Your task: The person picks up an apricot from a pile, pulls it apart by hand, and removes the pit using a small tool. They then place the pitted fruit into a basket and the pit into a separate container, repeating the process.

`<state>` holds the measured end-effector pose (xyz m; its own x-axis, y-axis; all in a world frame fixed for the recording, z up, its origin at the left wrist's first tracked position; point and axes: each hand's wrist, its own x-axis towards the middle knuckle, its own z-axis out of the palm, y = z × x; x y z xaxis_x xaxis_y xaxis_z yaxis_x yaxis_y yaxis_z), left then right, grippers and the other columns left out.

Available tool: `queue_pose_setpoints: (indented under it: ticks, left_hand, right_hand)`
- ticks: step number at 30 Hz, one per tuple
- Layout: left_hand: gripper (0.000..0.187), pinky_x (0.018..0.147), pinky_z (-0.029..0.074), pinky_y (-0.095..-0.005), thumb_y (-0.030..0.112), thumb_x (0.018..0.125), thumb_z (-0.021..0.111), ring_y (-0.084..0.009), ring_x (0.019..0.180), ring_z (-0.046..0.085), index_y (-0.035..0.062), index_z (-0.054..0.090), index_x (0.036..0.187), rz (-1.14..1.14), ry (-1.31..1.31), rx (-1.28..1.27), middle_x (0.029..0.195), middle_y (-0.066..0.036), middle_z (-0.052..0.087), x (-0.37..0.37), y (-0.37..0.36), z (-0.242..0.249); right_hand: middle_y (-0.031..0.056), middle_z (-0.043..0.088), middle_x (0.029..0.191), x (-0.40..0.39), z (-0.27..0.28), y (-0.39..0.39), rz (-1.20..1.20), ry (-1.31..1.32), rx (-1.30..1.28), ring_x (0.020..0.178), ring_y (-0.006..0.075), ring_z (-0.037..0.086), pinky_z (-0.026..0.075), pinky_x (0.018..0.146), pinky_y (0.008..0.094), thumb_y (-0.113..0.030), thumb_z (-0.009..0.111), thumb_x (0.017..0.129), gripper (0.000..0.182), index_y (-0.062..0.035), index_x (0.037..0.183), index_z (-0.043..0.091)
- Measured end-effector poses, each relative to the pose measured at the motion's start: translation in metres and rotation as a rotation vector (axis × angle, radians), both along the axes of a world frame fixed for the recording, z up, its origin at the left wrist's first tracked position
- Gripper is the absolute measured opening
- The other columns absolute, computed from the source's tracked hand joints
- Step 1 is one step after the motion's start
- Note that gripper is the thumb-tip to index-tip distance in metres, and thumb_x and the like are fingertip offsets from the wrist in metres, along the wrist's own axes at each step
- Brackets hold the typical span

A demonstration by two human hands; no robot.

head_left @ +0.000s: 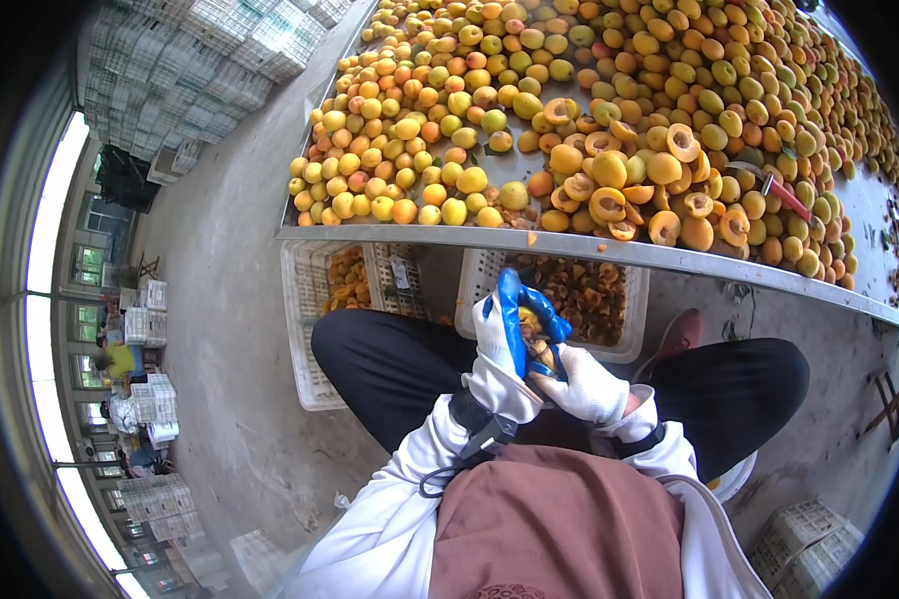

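- The left hand [507,324] had its blue fingers curled around a yellow fruit [528,319].
- The right hand [584,387] had its fingers closed in tight, it seemed, on a brown thing [541,353] by the fruit.
- From the hands, the table [559,243] full of apricots [609,170] was at 12 o'clock.
- A white box [637,317] sat at 1 o'clock, another crate [300,329] at 10.
- A red handle [788,199] lay at 2.

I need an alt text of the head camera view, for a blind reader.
A gloved left hand holds a yellow fruit, the gloved right hand close against it. Beyond, whole and halved orange-yellow fruits cover much of a table, with crates of fruit below.
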<state>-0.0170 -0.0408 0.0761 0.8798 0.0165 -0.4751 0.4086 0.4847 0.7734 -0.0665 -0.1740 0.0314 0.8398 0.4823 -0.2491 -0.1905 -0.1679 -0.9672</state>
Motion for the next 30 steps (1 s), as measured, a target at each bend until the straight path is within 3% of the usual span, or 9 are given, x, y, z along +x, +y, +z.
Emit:
queue_pose_setpoints:
  ticks: [5,8,13,17,20,23,25,27,30]
  left_hand:
    - [0.056,0.064,0.059,-0.0428,0.052,0.104,0.046,-0.0295,0.058,0.064,0.0034,0.06,0.078,-0.087,-0.066,0.042,0.063,-0.015,0.062,0.003,-0.004,0.009]
    - [0.047,0.068,0.059,-0.045,0.043,0.105,0.047,-0.0298,0.062,0.061,0.0075,0.056,0.075,-0.15,0.144,-0.262,0.063,-0.011,0.054,0.004,-0.006,0.015]
    - [0.04,0.074,0.059,-0.0464,0.038,0.103,0.053,-0.0273,0.063,0.062,0.0087,0.058,0.076,-0.184,0.261,-0.351,0.067,-0.01,0.057,0.009,-0.001,0.009]
    - [0.037,0.067,0.06,-0.0412,0.042,0.103,0.056,-0.0244,0.061,0.065,0.0083,0.064,0.09,-0.243,0.285,-0.4,0.072,-0.007,0.063,0.011,-0.006,0.02]
    - [0.05,0.065,0.057,-0.0344,0.045,0.106,0.051,-0.0234,0.062,0.066,-0.0003,0.065,0.089,-0.215,-0.163,0.016,0.075,-0.011,0.067,0.023,-0.009,-0.005]
    - [0.042,0.066,0.054,-0.0308,0.035,0.108,0.051,-0.0159,0.072,0.066,-0.0023,0.066,0.094,-0.089,-0.583,0.268,0.082,-0.008,0.069,0.029,-0.006,-0.003]
    - [0.037,0.057,0.052,-0.0243,0.031,0.108,0.051,-0.011,0.081,0.066,-0.0017,0.067,0.099,-0.087,-0.59,0.536,0.09,-0.007,0.071,0.028,0.008,0.022]
    - [0.035,0.053,0.051,-0.0221,0.03,0.108,0.051,-0.011,0.081,0.067,-0.0004,0.068,0.101,0.288,-0.467,0.554,0.09,-0.008,0.071,0.023,0.02,0.017]
    - [0.035,0.067,0.059,-0.0331,0.03,0.108,0.05,-0.0184,0.079,0.069,-0.0004,0.066,0.101,0.281,-0.565,0.598,0.087,-0.009,0.071,0.035,0.074,0.05]
  right_hand:
    - [0.0012,0.065,0.099,0.003,0.013,-0.014,0.089,0.349,0.347,0.085,0.0105,0.058,0.049,0.073,0.0283,-0.025,0.063,0.098,0.033,-0.0017,0.122,0.062]
    - [0.0037,0.06,0.115,-0.001,0.018,-0.018,-0.028,0.495,0.732,0.086,0.0087,0.055,0.047,0.073,0.0243,-0.021,0.064,0.097,0.056,-0.0049,0.146,0.043]
    - [0.003,0.06,0.115,-0.005,0.003,-0.018,-0.026,0.463,0.82,0.091,0.0086,0.054,0.046,0.077,0.0245,-0.019,0.066,0.095,0.074,-0.0069,0.158,0.029]
    - [0.0033,0.061,0.116,-0.005,0.015,-0.031,-0.088,0.303,0.654,0.097,0.0074,0.054,0.046,0.082,0.0246,-0.019,0.066,0.094,0.051,-0.0036,0.141,0.05]
    - [-0.0015,0.065,0.083,0.002,-0.005,-0.045,0.062,0.282,0.373,0.069,0.0092,0.058,0.049,0.064,0.0267,-0.021,0.068,0.094,0.033,-0.002,0.12,0.064]
    - [0.0033,0.065,0.074,0.002,-0.007,-0.046,-0.134,0.151,0.0,0.061,0.0117,0.059,0.049,0.057,0.0289,-0.024,0.067,0.094,0.028,-0.0022,0.112,0.064]
    - [0.0103,0.066,0.072,0.0,-0.021,-0.043,-0.241,0.0,-0.097,0.063,0.0153,0.062,0.05,0.06,0.032,-0.026,0.067,0.094,0.027,-0.0014,0.104,0.064]
    - [0.0146,0.066,0.073,0.001,-0.021,-0.043,-0.295,-0.001,-0.115,0.065,0.0201,0.064,0.051,0.063,0.0364,-0.025,0.068,0.094,0.027,0.0,0.103,0.064]
    - [0.0147,0.066,0.075,0.0,-0.008,-0.044,-0.3,-0.02,-0.165,0.069,0.0217,0.064,0.051,0.067,0.038,-0.024,0.069,0.093,0.027,0.0007,0.103,0.064]
